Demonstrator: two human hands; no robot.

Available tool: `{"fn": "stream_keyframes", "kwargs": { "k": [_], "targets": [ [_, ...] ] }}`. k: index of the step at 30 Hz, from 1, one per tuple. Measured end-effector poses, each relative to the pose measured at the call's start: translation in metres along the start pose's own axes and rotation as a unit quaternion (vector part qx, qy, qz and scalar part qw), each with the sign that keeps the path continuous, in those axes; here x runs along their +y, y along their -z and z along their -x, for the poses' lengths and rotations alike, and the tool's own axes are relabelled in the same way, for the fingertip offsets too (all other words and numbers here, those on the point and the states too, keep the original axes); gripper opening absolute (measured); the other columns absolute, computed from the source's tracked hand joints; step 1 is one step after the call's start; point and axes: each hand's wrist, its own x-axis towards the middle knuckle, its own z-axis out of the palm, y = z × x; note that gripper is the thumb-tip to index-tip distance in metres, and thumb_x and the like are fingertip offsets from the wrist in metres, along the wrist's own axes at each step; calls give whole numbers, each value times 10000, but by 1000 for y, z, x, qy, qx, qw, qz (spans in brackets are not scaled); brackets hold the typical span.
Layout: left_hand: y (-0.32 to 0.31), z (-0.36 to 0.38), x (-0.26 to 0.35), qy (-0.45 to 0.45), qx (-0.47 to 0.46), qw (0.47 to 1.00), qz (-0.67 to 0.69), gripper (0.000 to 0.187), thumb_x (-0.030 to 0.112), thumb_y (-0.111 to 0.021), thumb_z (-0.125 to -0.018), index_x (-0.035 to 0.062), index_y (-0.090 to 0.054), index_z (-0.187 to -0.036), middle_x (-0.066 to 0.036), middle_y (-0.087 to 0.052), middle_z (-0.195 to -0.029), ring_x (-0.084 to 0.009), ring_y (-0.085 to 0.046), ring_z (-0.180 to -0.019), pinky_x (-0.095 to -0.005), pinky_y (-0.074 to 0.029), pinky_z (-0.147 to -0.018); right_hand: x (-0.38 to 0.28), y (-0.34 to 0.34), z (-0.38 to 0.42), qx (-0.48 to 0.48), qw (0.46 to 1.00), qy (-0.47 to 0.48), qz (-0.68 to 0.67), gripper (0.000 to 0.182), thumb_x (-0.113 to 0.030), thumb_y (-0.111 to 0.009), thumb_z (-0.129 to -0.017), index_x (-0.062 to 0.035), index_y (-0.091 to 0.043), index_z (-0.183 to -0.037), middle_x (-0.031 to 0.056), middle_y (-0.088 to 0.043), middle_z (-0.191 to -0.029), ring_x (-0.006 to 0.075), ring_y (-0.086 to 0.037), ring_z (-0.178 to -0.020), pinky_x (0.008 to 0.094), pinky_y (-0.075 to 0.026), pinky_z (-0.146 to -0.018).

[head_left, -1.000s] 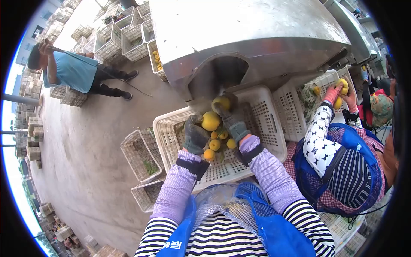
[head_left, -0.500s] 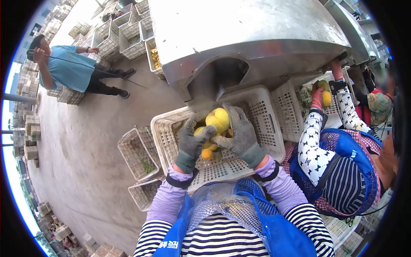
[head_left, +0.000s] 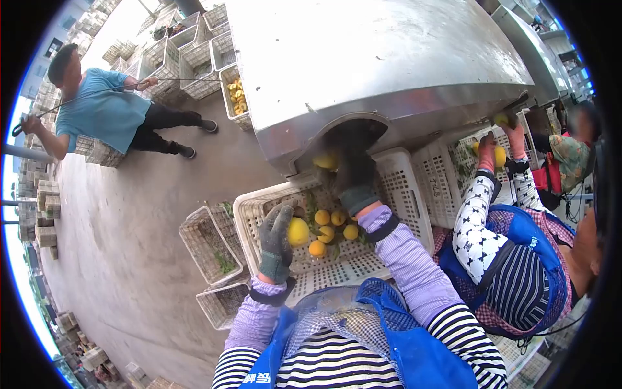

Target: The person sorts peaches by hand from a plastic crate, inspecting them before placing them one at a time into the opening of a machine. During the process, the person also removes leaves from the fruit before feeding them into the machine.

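Note:
My left hand [head_left: 275,236], in a grey work glove, is closed round a yellow peach [head_left: 298,232] over the left part of a white plastic crate [head_left: 414,194]. My gloved right hand [head_left: 355,176] reaches into the shadowed opening [head_left: 353,133] of a metal machine [head_left: 389,58]. Beside its fingers a second yellow peach [head_left: 325,161] shows at the mouth of the opening; the fingers are dark and partly hidden. Several smaller peaches [head_left: 324,234] lie with green leaves in the crate below, between my hands.
At right, a co-worker's gloved hands [head_left: 487,152] handle yellow fruit over another crate [head_left: 435,172]. A person in a blue shirt [head_left: 103,107] stands at left, holding a thin cord or rod. Crates [head_left: 210,243] stand on the floor, and one at the back holds cut fruit [head_left: 237,97].
My hands, together over the crate before, have parted. The right has gone up into the machine's opening with a peach; the left keeps a peach over the crate. The person at left has lowered an arm.

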Motion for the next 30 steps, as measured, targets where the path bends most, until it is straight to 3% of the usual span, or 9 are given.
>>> {"fn": "stream_keyframes", "kwargs": {
  "k": [4, 10, 12, 15, 17, 22, 26, 28, 30],
  "targets": [
    [-10, 6, 22, -98, -29, 993, -66, 362, 239, -569, -959, -26, -630, -1197, -108, -662, -1061, -183, -631, -948, -306, -517, -865, -11, 4, -21, 42, 995, 56, -65, 312, -299, -738, -781, -71, -661, -978, 162, -661, -885, 350, -639, -864, 471, -503, -775],
    [-3, -11, 14, 122, -97, 917, 366, 380, 140, -469, -1006, -78, -505, -1316, -180, -613, -1256, -261, -642, -1090, -355, -530, -953, -15, -11, -58, -52, 998, -6, -40, 559, -451, -774, -743, -37, -628, -1089, 166, -656, -988, 327, -630, -951, 446, -482, -864],
    [-4, -7, 6, -85, -117, 989, -35, 411, 176, -545, -984, -53, -485, -1320, -179, -595, -1267, -268, -612, -1145, -381, -514, -988, -6, -7, -60, -64, 996, 57, -11, 732, -510, -820, -703, -26, -582, -1198, 184, -651, -1064, 328, -630, -990, 445, -484, -896],
    [-6, -4, 5, -123, -115, 983, -68, 417, 210, -538, -977, -31, -488, -1313, -168, -587, -1269, -272, -597, -1160, -401, -503, -999, -1, 2, -48, 19, 991, 133, 8, 812, -518, -832, -696, -41, -536, -1283, 186, -647, -1073, 327, -647, -950, 446, -500, -864],
    [-7, -6, 2, -182, -119, 971, -96, 364, 146, -605, -979, -50, -505, -1268, -169, -613, -1238, -247, -622, -1125, -347, -522, -966, -31, 52, -11, 58, 952, -61, -294, 828, -518, -831, -701, -65, -521, -1320, 180, -646, -1079, 329, -655, -928, 448, -508, -848],
    [-18, 2, 4, -167, -122, 974, -94, 456, 197, -593, -991, -26, -459, -1366, -155, -593, -1278, -233, -612, -1127, -364, -509, -972, -54, 73, 73, -81, 984, 59, -149, 869, -421, -867, -650, -71, -508, -1359, 168, -626, -1134, 355, -634, -984, 454, -501, -886],
    [-23, 0, 4, 46, -139, 951, 271, 570, 347, -547, -1007, -13, -416, -1429, -156, -549, -1338, -241, -584, -1173, -400, -489, -1004, -40, 59, 82, -62, 978, 143, -141, 858, -346, -872, -635, -74, -514, -1366, 181, -580, -1210, 346, -578, -1099, 455, -485, -926],
    [-15, 3, 12, 34, -163, 980, 112, 597, 393, -507, -1007, -15, -410, -1431, -164, -526, -1363, -272, -558, -1218, -431, -465, -1038, -29, 67, 72, -78, 956, 246, -140, 823, -326, -869, -637, -75, -531, -1344, 183, -561, -1230, 339, -551, -1138, 454, -479, -935],
    [-14, 0, 16, 4, -196, 980, 31, 582, 360, -519, -1002, -14, -404, -1433, -164, -526, -1364, -284, -560, -1216, -434, -461, -1042, -30, 76, 80, -13, 970, 171, -174, 778, -323, -864, -648, -67, -544, -1310, 173, -572, -1194, 333, -571, -1097, 439, -493, -909]
  ]
}}
